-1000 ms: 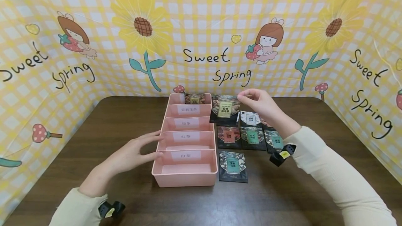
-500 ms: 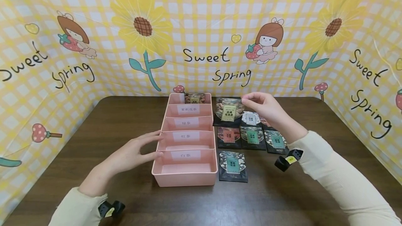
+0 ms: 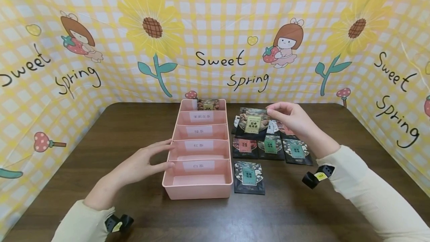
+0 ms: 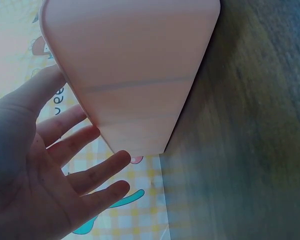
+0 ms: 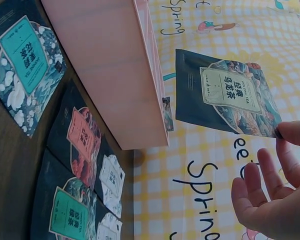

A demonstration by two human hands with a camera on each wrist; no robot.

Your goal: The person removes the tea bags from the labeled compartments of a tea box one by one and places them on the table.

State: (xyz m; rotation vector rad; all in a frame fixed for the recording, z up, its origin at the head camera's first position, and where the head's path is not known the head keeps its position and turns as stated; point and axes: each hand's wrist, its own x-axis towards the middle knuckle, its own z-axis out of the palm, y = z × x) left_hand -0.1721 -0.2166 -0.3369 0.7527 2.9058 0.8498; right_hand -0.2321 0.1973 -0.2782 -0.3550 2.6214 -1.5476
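My right hand (image 3: pixel 295 120) pinches one corner of a black tea sachet (image 3: pixel 252 122) with a yellow-green label. In the right wrist view the sachet (image 5: pixel 225 95) hangs flat from thumb and fingertip, clear of the table. A pink divided box (image 3: pixel 199 192) with labelled compartments stands at the middle of the table. On its left rim rest the fingertips of my left hand (image 3: pixel 137 165); the left wrist view shows those fingers (image 4: pixel 107 172) spread and loosely bent beside the box wall. A similar sachet (image 3: pixel 208 105) stands in the farthest compartment.
Right of the box lie a red-label sachet (image 3: pixel 244 145), a green-label one (image 3: pixel 270 146) and a teal-label one (image 3: pixel 296 150). White-label sachets (image 3: pixel 273 127) behind are partly hidden. Nearer me lies another teal-label sachet (image 3: pixel 249 176). A checked cloth (image 3: pixel 215 29) hangs around the table.
My right hand has carried the sachet to the right and slightly nearer me, away from the box's far end. My left hand has stayed at the box rim.
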